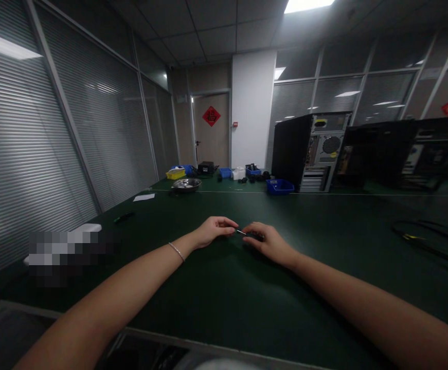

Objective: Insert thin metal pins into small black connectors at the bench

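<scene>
Over the middle of the green table, my two hands almost meet. A thin silver shaft runs between them, like that of a small screwdriver. My right hand is closed around its dark end, which the fingers mostly cover. My left hand, on an arm with a thin bracelet, has thumb and fingers drawn together at the shaft's other end. Whatever lies between those left fingertips is too small to make out.
A slim dark-green tool and white paper lie left. Farther back stand a metal bowl, a yellow bin and a blue bin. A computer case stands back right; black cables lie at right.
</scene>
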`<act>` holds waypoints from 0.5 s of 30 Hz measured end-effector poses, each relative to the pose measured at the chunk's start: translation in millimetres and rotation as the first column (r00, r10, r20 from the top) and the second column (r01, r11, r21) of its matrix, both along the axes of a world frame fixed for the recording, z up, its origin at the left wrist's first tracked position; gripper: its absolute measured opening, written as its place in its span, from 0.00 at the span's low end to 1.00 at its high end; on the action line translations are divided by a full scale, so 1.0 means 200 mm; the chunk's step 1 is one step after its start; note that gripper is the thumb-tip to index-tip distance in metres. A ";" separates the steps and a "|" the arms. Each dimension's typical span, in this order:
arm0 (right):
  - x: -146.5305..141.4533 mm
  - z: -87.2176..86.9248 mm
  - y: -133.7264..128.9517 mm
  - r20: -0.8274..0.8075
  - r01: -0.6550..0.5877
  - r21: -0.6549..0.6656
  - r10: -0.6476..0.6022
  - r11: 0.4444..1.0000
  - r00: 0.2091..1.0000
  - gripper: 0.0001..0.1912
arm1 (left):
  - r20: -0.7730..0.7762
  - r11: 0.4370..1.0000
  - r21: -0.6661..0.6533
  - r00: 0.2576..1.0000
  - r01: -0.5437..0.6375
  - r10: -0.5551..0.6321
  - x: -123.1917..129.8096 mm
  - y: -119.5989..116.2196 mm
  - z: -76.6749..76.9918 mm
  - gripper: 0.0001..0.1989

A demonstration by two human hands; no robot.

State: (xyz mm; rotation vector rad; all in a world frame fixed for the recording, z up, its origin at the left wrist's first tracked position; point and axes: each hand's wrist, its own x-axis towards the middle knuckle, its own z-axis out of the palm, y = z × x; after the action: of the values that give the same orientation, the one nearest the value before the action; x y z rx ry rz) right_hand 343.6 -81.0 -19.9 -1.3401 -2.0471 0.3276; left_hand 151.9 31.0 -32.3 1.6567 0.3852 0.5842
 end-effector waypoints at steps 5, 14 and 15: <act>-0.01 -0.01 0.00 0.040 0.007 0.000 -0.007 1.000 0.999 0.11 | -0.036 0.999 0.041 0.999 -0.034 0.036 0.00 -0.01 0.00 0.17; -0.02 0.02 -0.01 0.057 0.014 -0.033 -0.012 0.999 0.998 0.12 | -0.061 0.997 0.072 0.997 -0.039 0.043 0.00 -0.05 0.04 0.17; -0.02 0.02 -0.02 0.059 0.012 -0.038 -0.010 0.999 0.998 0.12 | -0.064 0.996 0.075 0.997 -0.039 0.043 0.00 -0.04 0.04 0.17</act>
State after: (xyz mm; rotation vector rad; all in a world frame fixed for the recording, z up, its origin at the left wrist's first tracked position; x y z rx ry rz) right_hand 340.5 -84.0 -15.7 -1.3989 -2.0905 0.3277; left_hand 152.7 22.1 -24.6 1.7455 0.4511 0.5817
